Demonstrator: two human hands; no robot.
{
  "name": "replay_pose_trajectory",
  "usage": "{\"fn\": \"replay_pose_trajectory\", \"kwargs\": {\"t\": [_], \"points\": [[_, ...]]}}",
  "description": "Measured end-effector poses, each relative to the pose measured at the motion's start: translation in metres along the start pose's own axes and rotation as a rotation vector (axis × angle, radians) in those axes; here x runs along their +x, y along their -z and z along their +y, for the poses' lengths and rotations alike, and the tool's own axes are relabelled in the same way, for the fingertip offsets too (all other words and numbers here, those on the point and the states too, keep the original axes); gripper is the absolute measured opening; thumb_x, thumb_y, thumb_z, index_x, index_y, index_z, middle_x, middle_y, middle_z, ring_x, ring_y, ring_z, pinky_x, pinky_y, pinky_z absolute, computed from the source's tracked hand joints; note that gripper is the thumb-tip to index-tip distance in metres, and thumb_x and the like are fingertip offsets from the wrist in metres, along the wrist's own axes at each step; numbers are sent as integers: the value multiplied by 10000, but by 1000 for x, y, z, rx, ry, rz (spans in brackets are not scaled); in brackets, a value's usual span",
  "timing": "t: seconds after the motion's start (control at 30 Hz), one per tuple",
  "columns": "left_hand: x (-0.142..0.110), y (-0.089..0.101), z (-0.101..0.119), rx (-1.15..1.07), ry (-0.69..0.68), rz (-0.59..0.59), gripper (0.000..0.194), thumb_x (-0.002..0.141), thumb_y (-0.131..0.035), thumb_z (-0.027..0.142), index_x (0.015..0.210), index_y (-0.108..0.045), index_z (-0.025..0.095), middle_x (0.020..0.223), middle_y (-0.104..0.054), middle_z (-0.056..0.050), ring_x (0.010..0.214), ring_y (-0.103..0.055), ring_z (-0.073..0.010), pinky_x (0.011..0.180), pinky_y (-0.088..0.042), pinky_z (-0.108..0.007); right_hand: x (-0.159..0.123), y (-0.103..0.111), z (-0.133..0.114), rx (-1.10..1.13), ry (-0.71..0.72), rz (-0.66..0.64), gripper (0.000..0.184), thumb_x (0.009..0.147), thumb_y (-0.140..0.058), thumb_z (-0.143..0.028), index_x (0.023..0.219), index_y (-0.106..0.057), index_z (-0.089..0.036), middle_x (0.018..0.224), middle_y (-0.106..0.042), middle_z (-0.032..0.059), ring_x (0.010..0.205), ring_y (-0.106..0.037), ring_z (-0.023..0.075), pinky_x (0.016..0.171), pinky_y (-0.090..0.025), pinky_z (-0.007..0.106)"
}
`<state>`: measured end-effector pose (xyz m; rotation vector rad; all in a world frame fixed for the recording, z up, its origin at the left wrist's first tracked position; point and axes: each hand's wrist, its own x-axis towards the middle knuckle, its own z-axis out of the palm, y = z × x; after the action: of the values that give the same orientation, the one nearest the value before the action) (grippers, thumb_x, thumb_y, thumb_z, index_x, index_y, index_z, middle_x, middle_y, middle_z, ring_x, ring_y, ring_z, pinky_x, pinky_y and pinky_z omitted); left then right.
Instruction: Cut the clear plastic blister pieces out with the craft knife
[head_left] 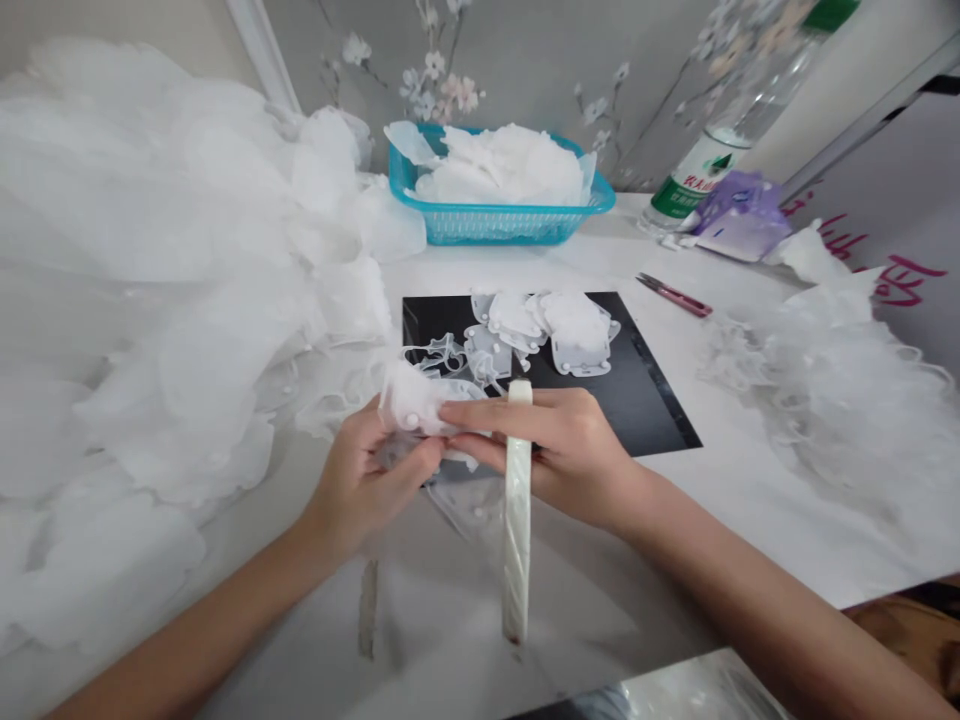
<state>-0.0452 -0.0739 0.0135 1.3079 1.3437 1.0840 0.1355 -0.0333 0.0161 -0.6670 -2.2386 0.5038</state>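
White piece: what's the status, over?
Left hand and right hand holding white piece. White-handled tool against right hand. Loose pieces on black mat beyond.

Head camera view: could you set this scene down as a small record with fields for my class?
Left hand: holds a frosted white sheet piece
Right hand: touches that piece; holds a slim pearly-white-handled tool
Black rectangular mat: beneath loose translucent white pieces
Blue plastic basket: heaped with thin white sheets
Slim pink-handled snips: right of the mat
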Motion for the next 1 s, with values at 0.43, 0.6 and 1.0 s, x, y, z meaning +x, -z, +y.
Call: {"fn": "replay_pose_trajectory", "kwargs": {"t": [0.43,0.6,1.0], "points": [[-1,-1,2,56,89,-143,108,680,-509,196,579,-470,188,578,-434,33,569,-410,-113,555,-346,-230,1,-3,-9,-703,306,209,92,839,-626,-127,866,-702,-83,674,-701,55,479,-516,95,449,-379,257],[0,-2,3,103,74,-194,157,696,-482,210,560,-404,195,583,-359,31,575,-349,-116,542,-296,-236,1,-2,-2,-623,160,204,125,896,-548,-133,833,-656,-135,710,-708,25,577,-620,99,504,-417,239],[3,5,-2,11,131,-245,192,688,-497,248,528,-409,190,552,-363,31,550,-339,-108,535,-278,-249,4,0,2,-553,30,197,155,923,-505,-186,826,-623,-164,644,-666,-8,495,-544,82,456,-339,240]]}}
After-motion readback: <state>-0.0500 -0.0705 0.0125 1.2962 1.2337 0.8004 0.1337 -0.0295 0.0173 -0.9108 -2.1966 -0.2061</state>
